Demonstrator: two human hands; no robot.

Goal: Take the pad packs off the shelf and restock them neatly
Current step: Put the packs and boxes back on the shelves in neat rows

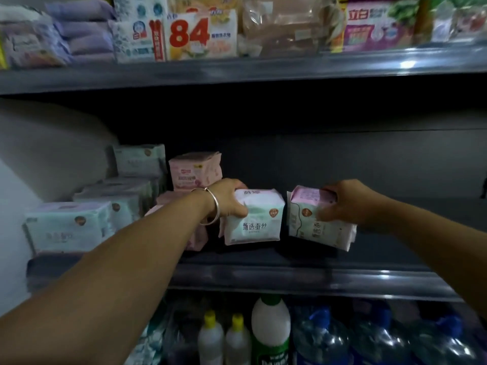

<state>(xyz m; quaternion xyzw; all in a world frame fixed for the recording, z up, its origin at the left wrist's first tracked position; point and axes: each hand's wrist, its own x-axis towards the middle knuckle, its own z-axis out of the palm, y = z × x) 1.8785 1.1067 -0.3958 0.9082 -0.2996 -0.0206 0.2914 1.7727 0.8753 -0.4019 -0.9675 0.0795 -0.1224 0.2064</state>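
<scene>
Pad packs [254, 217] [317, 218] gripped by left hand [229, 197], right hand [347, 204].

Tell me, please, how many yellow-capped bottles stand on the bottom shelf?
2: the left yellow-capped bottle and the right yellow-capped bottle stand side by side, left of the green-capped bottle. Others may be hidden behind.

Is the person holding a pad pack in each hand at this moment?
Yes, the left hand grips one pad pack and the right hand grips another pack.
</scene>
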